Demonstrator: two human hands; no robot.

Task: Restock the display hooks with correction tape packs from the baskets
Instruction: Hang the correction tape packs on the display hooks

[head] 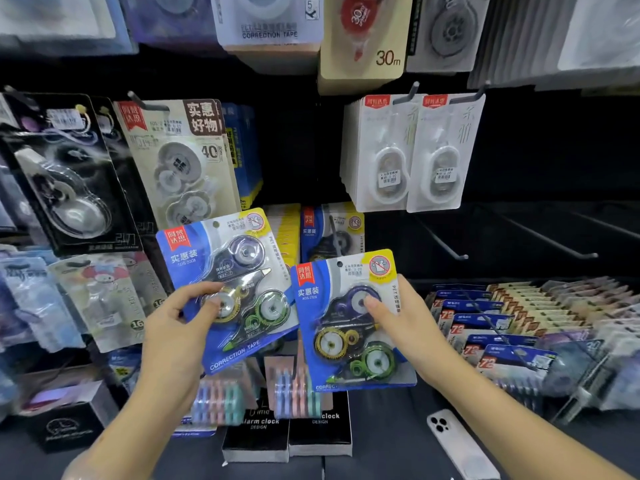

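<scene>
My left hand (173,327) pinches a blue correction tape pack (235,265) by its lower left side, tilted to the right. My right hand (398,317) grips a second blue pack (343,334) of the same kind by its right edge, thumb on the blister. Both packs are held in front of the display. Behind them, more of the same blue packs (332,230) hang on a hook. Bare hooks (540,237) stick out at the right.
White packs (405,154) hang at upper right, beige packs (180,157) and black packs (65,174) at left. Rows of boxed packs (495,327) lie on the shelf at right. A white phone (457,441) and black alarm clock boxes (287,438) lie below.
</scene>
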